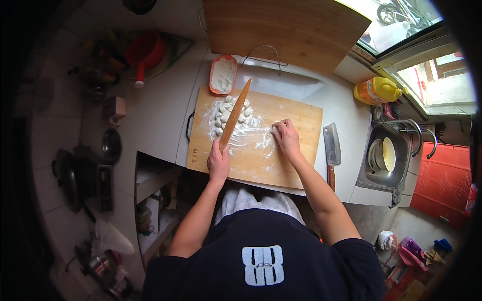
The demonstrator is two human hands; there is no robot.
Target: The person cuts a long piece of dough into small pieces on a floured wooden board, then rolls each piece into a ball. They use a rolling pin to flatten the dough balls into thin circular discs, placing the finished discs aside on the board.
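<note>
My left hand grips the lower end of a tapered wooden rolling pin, which points up and away over a wooden cutting board. Several small floured dough pieces lie in a pile on the board's left part, partly behind the pin. My right hand rests at the right part of the board, its fingertips bent together around a small pale piece of dough, mostly hidden by the fingers. Loose flour is spread between the pile and this hand. An orange-rimmed container of flour touches the board's far left edge.
A cleaver lies right of the board. Beyond it is a metal sink with bowls. A yellow jug stands by the window. At the far side are a large wooden board and a wire rack.
</note>
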